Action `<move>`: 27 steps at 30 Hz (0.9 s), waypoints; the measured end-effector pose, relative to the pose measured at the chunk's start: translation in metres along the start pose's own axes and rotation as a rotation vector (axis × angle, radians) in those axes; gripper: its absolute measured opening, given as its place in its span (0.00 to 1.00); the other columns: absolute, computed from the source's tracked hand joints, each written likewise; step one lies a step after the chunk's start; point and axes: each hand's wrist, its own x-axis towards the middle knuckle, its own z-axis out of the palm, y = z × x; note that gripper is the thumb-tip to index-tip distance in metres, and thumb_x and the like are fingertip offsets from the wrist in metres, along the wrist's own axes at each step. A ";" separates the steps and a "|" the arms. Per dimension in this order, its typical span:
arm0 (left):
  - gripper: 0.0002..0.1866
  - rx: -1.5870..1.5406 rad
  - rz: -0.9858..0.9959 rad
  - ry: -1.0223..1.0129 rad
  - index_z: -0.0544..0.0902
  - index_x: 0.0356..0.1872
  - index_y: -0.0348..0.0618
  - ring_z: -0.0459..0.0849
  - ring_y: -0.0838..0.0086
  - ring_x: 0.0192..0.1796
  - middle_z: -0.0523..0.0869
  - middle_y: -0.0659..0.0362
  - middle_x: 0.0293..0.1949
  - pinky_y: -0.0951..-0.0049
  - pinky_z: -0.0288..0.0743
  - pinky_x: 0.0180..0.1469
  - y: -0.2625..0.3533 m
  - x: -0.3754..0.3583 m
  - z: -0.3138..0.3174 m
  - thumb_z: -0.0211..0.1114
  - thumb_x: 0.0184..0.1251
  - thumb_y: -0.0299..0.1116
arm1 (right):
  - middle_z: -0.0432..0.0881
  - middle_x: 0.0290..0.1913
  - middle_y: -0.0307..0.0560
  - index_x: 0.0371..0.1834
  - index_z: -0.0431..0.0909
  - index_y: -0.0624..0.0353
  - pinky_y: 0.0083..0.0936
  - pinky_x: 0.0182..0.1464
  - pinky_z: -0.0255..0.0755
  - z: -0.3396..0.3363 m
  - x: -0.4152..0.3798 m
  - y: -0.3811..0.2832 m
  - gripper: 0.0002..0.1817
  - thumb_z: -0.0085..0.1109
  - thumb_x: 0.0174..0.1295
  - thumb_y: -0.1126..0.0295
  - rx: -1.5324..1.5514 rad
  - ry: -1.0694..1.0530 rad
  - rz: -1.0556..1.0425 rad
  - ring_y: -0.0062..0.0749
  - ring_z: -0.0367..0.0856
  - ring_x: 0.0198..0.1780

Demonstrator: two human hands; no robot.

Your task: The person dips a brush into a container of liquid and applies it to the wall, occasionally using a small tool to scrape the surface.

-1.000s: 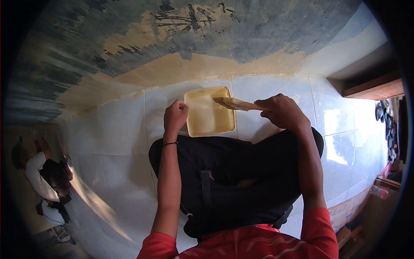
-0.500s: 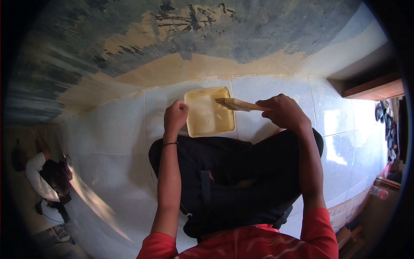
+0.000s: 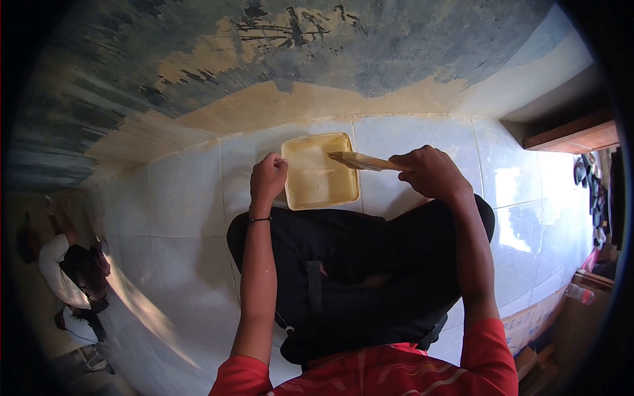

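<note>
A square cream-coloured plastic tub (image 3: 286, 181) rests on the tiled floor in front of my crossed legs, with pale paint inside. My left hand (image 3: 269, 177) is closed at the tub's upper left rim, fingertips right on the edge. In my right hand (image 3: 432, 170) is a flat wooden-handled paintbrush (image 3: 366, 161), gripped by its handle. The brush reaches over the tub's right rim, and its bristle end lies over the paint, pointing left.
Ahead rises a wall (image 3: 396, 53) with patchy grey and beige paint. A wooden ledge (image 3: 574, 135) juts out at the right. Two people sit at far left, one in a white shirt (image 3: 56, 267). A plastic bottle (image 3: 580, 294) and cardboard lie at lower right.
The paintbrush and my right hand have shifted slightly left and down over the tub. My left hand stays at the rim. The white-shirted person's arms have moved a little.
</note>
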 end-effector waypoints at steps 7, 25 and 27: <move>0.13 0.004 0.003 0.007 0.82 0.39 0.42 0.85 0.54 0.41 0.87 0.51 0.36 0.60 0.78 0.43 0.001 -0.001 0.000 0.60 0.62 0.41 | 0.86 0.34 0.48 0.49 0.82 0.48 0.36 0.43 0.78 0.002 -0.001 -0.003 0.15 0.62 0.58 0.70 -0.035 0.002 -0.018 0.43 0.84 0.37; 0.13 0.026 0.036 0.004 0.81 0.38 0.40 0.85 0.54 0.40 0.87 0.50 0.35 0.60 0.78 0.42 0.004 -0.002 -0.002 0.60 0.63 0.40 | 0.85 0.32 0.48 0.48 0.82 0.49 0.37 0.42 0.79 0.002 -0.001 -0.005 0.13 0.61 0.60 0.68 -0.075 0.003 -0.030 0.42 0.85 0.37; 0.13 0.018 0.030 0.002 0.81 0.38 0.40 0.85 0.54 0.40 0.87 0.50 0.35 0.59 0.78 0.42 0.005 -0.002 -0.002 0.60 0.63 0.40 | 0.85 0.31 0.48 0.48 0.82 0.49 0.37 0.42 0.79 0.003 -0.001 -0.004 0.13 0.61 0.60 0.68 -0.081 0.011 -0.050 0.42 0.85 0.36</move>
